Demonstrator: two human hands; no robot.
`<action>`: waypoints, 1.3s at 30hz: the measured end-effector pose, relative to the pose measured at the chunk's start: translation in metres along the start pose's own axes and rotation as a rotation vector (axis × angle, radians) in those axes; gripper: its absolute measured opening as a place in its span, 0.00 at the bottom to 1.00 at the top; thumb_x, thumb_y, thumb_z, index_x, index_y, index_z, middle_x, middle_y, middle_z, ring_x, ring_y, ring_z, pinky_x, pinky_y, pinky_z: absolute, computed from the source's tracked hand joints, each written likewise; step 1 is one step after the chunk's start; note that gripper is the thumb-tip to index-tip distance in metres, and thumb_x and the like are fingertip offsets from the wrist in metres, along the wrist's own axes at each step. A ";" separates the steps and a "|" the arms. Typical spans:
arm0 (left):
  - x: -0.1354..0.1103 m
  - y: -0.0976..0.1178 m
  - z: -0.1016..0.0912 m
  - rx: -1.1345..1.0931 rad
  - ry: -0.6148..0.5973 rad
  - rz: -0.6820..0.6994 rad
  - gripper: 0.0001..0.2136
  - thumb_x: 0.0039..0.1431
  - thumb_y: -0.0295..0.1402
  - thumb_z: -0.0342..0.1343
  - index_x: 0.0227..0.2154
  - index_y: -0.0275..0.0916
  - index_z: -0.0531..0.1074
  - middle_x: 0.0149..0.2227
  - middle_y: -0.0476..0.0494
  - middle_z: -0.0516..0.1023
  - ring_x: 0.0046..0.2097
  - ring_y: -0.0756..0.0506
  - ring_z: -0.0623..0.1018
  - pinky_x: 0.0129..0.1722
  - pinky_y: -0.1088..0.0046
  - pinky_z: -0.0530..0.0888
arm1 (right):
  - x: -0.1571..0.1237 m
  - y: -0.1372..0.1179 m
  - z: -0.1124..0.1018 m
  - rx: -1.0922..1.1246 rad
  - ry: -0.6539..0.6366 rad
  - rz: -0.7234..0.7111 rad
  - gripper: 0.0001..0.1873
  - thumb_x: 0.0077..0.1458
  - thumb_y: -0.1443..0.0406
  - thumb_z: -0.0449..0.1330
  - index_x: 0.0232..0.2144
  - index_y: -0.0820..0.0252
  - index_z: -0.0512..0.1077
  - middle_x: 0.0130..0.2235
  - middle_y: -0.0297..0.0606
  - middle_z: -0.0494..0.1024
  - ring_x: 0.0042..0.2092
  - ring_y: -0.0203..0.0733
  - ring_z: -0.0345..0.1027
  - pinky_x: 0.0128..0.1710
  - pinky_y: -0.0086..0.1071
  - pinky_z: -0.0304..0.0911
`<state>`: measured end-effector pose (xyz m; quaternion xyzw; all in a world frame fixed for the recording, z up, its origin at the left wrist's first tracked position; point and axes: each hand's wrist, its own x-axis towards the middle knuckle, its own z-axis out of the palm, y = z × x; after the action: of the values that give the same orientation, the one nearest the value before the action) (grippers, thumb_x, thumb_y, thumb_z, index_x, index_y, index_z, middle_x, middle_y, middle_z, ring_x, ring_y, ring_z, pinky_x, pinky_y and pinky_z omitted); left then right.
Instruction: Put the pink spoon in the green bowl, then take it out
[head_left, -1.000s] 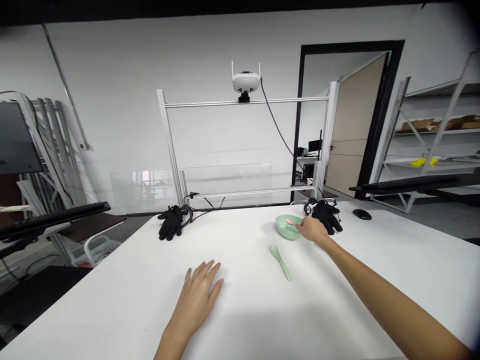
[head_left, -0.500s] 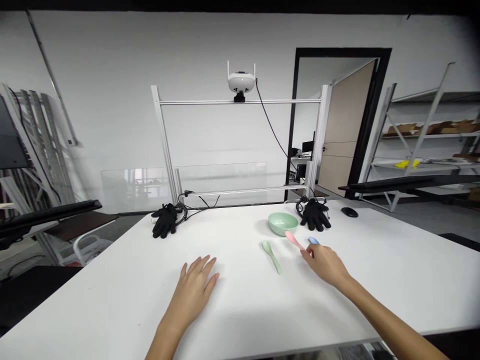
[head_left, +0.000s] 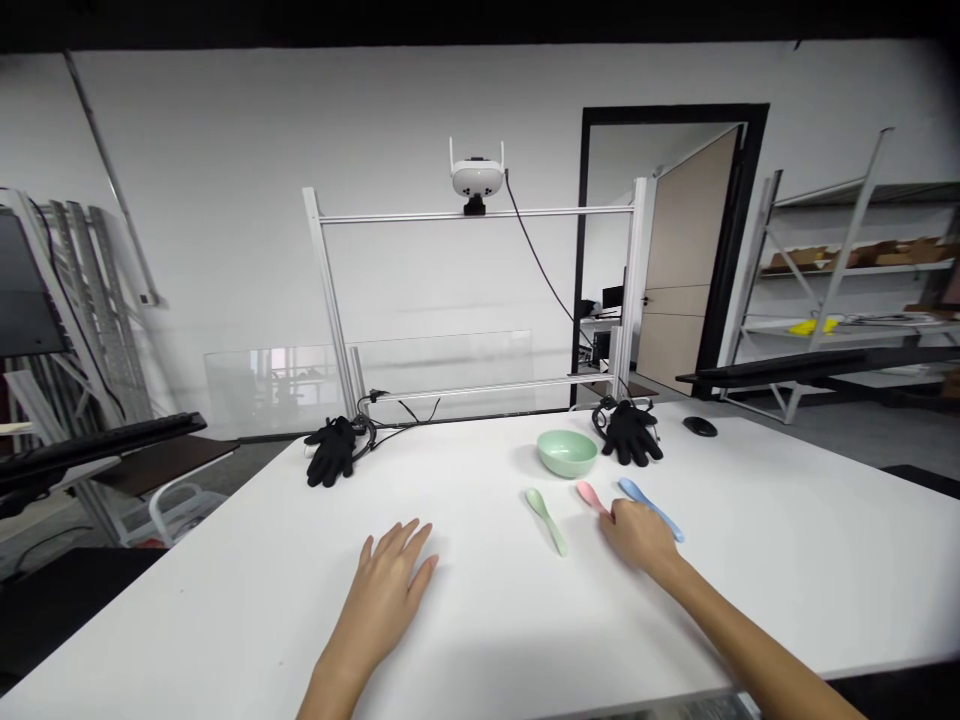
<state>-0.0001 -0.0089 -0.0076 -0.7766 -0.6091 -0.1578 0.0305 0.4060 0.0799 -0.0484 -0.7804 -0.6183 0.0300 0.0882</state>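
Observation:
My right hand [head_left: 639, 535] sits low on the white table [head_left: 480, 620], its fingers closed on the handle end of a pink plastic spoon [head_left: 589, 495], whose bowl end points away from me. A blue plastic spoon [head_left: 651, 507] lies just beyond and right of that hand, apart from it. My left hand [head_left: 386, 590] rests flat and empty on the table, fingers spread. The nearest thing to it is a pale green plastic spoon [head_left: 546, 520]. Behind these stands a pale green bowl [head_left: 567, 453], with no pink showing in it.
A pair of black gloves [head_left: 331, 451] [head_left: 630, 433] with cables lies along the far table edge. Behind them stands an aluminium frame [head_left: 472, 214] carrying a white headset-like device [head_left: 477, 178]. A black mouse [head_left: 700, 427] sits at the far right.
The pink spoon has left the bowl and now lies to its near right. My right hand has moved back from the bowl, uncovering the whole blue spoon. My left hand has barely moved.

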 end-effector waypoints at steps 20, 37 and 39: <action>0.000 0.002 0.003 0.008 -0.007 0.006 0.24 0.73 0.45 0.41 0.66 0.46 0.66 0.69 0.41 0.67 0.70 0.35 0.64 0.68 0.44 0.58 | -0.007 -0.004 0.006 0.032 0.006 0.012 0.18 0.66 0.61 0.48 0.38 0.65 0.76 0.40 0.49 0.78 0.42 0.50 0.74 0.38 0.34 0.60; 0.002 0.002 0.002 0.030 -0.040 -0.002 0.25 0.73 0.45 0.40 0.67 0.43 0.64 0.70 0.41 0.65 0.71 0.36 0.62 0.69 0.43 0.56 | -0.021 0.004 0.000 -0.004 0.100 -0.041 0.21 0.69 0.58 0.48 0.45 0.64 0.77 0.45 0.50 0.76 0.46 0.51 0.72 0.39 0.35 0.62; 0.002 0.001 0.003 0.034 -0.036 0.002 0.25 0.73 0.45 0.40 0.67 0.44 0.64 0.70 0.41 0.65 0.71 0.35 0.62 0.69 0.43 0.56 | -0.024 0.005 -0.002 -0.013 0.149 -0.082 0.22 0.70 0.57 0.48 0.49 0.63 0.77 0.48 0.50 0.75 0.48 0.52 0.72 0.41 0.37 0.64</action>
<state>0.0024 -0.0064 -0.0096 -0.7794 -0.6113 -0.1333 0.0331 0.4050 0.0551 -0.0486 -0.7550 -0.6417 -0.0359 0.1301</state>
